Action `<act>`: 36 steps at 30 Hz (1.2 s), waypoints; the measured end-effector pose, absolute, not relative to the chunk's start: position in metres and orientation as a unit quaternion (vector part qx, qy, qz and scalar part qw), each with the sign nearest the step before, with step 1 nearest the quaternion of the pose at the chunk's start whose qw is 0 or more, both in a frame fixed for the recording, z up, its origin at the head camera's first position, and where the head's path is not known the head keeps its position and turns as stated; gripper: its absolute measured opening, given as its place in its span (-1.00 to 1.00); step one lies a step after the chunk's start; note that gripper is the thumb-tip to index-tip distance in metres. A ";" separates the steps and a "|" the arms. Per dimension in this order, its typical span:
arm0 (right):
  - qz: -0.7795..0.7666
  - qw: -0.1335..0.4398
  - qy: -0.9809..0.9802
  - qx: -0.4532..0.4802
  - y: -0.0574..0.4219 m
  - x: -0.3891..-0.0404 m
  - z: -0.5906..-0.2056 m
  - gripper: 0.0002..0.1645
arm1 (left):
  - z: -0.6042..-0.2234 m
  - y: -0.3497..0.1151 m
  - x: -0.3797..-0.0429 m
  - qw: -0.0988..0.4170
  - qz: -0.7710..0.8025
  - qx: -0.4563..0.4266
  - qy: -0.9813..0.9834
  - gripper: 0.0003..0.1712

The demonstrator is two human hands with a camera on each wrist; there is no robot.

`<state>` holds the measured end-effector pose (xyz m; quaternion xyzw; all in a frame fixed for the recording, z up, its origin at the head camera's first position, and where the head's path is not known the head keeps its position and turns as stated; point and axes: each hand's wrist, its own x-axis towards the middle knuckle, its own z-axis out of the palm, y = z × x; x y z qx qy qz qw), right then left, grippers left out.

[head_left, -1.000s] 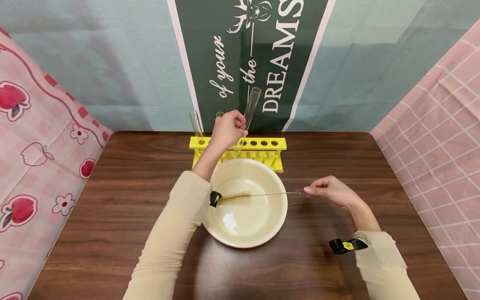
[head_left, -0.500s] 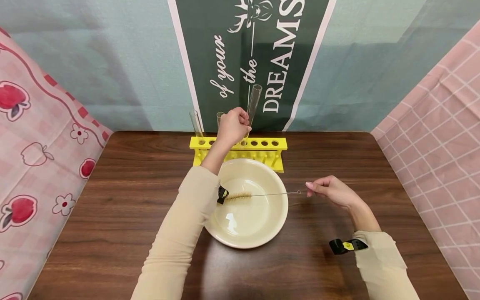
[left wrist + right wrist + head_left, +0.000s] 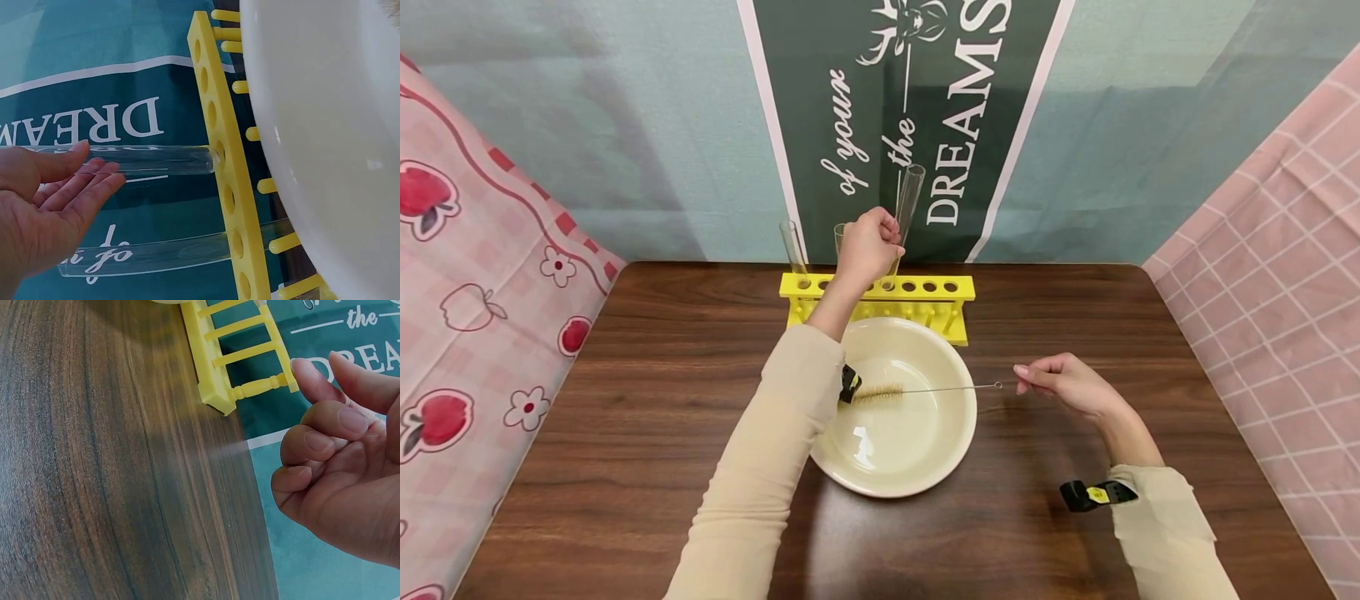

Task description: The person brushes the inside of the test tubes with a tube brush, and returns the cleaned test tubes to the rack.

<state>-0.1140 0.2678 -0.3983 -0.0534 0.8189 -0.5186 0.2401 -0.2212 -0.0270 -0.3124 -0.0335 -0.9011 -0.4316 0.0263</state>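
Note:
Between thumb and fingers, my left hand (image 3: 871,246) pinches a clear test tube (image 3: 910,192). The tube leans slightly, its lower end at a hole of the yellow test tube rack (image 3: 957,293). That lower end (image 3: 203,159) also shows at the rack's hole in the left wrist view. Two other tubes stand in the rack, one at the left end (image 3: 792,246) and one partly behind my hand (image 3: 839,233). A test tube brush (image 3: 882,392) lies across the bowl (image 3: 917,433). My right hand (image 3: 1063,383), loosely curled, hovers just beyond its wire loop, holding nothing visible.
The cream bowl stands directly in front of the rack on the dark wooden table (image 3: 1045,308). A printed cloth (image 3: 700,133) hangs behind the table, with pink cloths at both sides. My left sleeve (image 3: 797,392) crosses over the bowl's left edge.
My left hand has moved a little to the right and up with the test tube, whose lower end has gone from in front of the rack to a hole. The right hand and brush have hardly moved.

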 end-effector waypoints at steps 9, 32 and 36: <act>-0.519 0.243 0.818 -0.047 0.267 -0.114 -0.403 -0.53 | -0.319 -0.026 -0.224 0.012 -0.431 -0.029 -0.902 -0.78; -0.497 0.239 0.832 -0.054 0.265 -0.114 -0.407 -0.54 | -0.357 -0.028 -0.225 -0.043 -0.413 0.017 -0.909 -0.86; -0.497 0.239 0.832 -0.054 0.265 -0.115 -0.408 -0.54 | -0.361 -0.029 -0.225 -0.040 -0.402 0.015 -0.915 -0.85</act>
